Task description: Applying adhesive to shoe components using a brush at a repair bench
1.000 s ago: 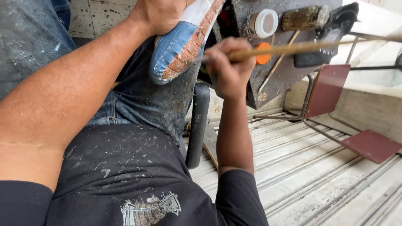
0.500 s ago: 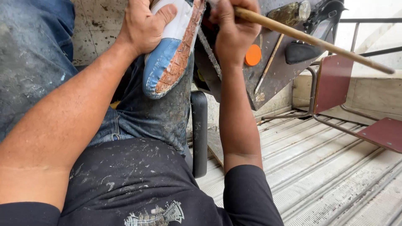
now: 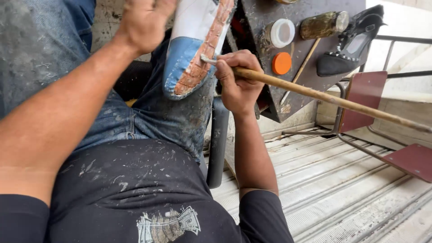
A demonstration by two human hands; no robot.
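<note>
A light, bendy shoe [image 3: 193, 49], propped on the knee w/ sole up, is being steadied by the left hand [image 3: 144, 22] wrapped round its upper, while a long stiff wooden brush [image 3: 315, 94] is being pinched tight near the tip by the right hand [image 3: 236, 83] & pressed to the sole edge.

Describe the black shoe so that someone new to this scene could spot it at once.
Start at the dark work board past the right hand. At its far right edge, beyond the orange lid and a grimy jar, lies the black shoe: pointed, studded, the only footwear there.
</note>
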